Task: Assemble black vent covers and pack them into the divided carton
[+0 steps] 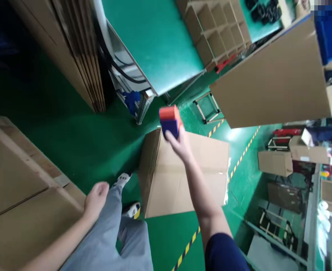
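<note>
My right hand (179, 143) is stretched forward, closed round an orange and blue tape dispenser (170, 120). It is held above the far edge of a closed cardboard box (182, 177) that stands on the green floor. My left hand (95, 200) hangs low by my left leg, fingers loosely curled, with nothing seen in it. It is close to the corner of a large cardboard box (19, 188) on my left. My feet show beside the closed box.
A green-topped workbench (154, 41) stands ahead, with flat cardboard sheets (81, 56) leaning beside it. A cardboard divider grid (216, 30) lies on the bench. A big cardboard sheet (273, 82) is at right. Yellow-black floor tape (187, 248) runs past. More boxes (276, 162) stand at right.
</note>
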Demonstrator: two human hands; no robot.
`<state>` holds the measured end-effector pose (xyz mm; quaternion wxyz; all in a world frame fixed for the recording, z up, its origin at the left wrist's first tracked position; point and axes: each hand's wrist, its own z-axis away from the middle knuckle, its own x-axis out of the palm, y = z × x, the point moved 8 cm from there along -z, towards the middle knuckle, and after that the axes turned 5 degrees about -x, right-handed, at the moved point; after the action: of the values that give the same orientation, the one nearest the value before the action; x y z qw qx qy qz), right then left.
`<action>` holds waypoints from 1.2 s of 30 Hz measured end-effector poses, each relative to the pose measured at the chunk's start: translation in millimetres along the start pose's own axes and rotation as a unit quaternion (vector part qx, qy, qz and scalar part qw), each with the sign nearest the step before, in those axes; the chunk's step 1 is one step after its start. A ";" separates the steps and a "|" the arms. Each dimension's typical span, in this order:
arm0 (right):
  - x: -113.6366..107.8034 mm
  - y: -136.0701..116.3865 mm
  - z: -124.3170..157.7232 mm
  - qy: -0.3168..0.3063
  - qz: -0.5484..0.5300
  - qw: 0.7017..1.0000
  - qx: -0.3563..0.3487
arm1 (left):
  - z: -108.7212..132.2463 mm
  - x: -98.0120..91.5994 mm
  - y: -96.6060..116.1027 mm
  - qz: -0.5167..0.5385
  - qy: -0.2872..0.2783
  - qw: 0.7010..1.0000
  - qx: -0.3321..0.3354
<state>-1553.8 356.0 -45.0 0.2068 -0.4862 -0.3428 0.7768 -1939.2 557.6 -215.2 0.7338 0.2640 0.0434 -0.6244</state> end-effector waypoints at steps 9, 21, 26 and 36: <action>47.0 -114.9 -264.1 0.049 0.433 0.888 -0.148 | 105.2 56.0 -104.9 0.191 -0.039 0.967 -0.162; 75.7 108.3 -124.7 -0.347 0.033 0.936 -0.053 | 221.9 180.6 -103.4 0.459 0.249 0.818 -0.242; 83.9 144.4 -121.6 -0.404 0.015 0.913 -0.049 | 233.8 241.0 -50.4 0.605 0.288 0.724 -0.166; 101.3 124.2 -100.7 -0.450 0.036 0.892 0.004 | 210.3 252.1 -75.1 0.696 0.329 0.614 -0.178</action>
<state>-1506.8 371.3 -227.7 0.0039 -0.0956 -0.3784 0.9207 -2011.1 233.4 -159.3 0.9173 0.2671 0.1951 0.2218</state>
